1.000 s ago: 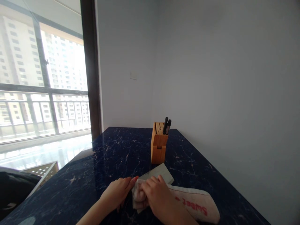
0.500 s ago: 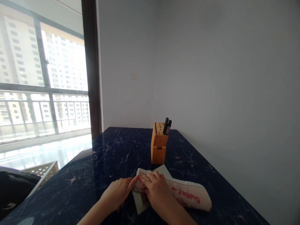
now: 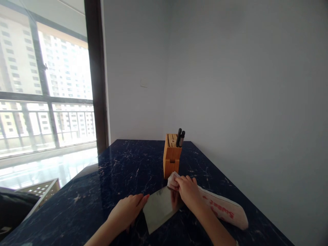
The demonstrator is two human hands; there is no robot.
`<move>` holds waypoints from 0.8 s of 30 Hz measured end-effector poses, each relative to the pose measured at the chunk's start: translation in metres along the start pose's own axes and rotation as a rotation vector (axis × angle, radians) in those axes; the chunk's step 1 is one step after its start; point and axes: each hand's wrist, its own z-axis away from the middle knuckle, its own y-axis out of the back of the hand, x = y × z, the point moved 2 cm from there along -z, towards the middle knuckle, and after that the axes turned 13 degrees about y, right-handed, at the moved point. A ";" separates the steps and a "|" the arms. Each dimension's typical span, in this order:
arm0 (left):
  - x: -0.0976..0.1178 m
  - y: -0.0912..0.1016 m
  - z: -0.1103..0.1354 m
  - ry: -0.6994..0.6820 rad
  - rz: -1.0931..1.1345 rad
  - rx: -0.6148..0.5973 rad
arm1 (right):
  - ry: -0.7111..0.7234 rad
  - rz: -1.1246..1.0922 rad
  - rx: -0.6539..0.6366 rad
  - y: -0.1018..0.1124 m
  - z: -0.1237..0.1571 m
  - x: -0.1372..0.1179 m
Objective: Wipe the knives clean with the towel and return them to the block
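Lower centre, my right hand [image 3: 188,189] pinches the cloth [image 3: 220,208] onto the cleaver [image 3: 160,208]; my left hand [image 3: 126,213] covers its near end, grip hidden; a slipping cloth could bring fingers onto the edge.

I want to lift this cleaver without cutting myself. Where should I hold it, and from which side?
By the handle end, from the near left, where the left hand covers it. The cleaver lies flat on the table, its broad blade running away to the right under the towel in the right hand, so only thin edges are offered there.
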 end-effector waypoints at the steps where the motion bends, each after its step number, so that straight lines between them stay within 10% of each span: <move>1: 0.002 0.001 0.001 0.036 0.030 -0.013 | -0.005 0.002 -0.011 0.002 0.001 -0.001; 10: 0.005 0.008 0.005 0.053 0.132 -0.060 | 0.031 -0.002 -0.122 0.016 0.013 0.000; 18: 0.006 0.006 0.005 0.061 0.100 -0.030 | 0.351 -0.160 -0.140 0.016 0.017 -0.055; 24: 0.005 0.007 0.004 0.035 0.079 -0.030 | 0.201 -0.103 -0.195 0.016 0.016 -0.022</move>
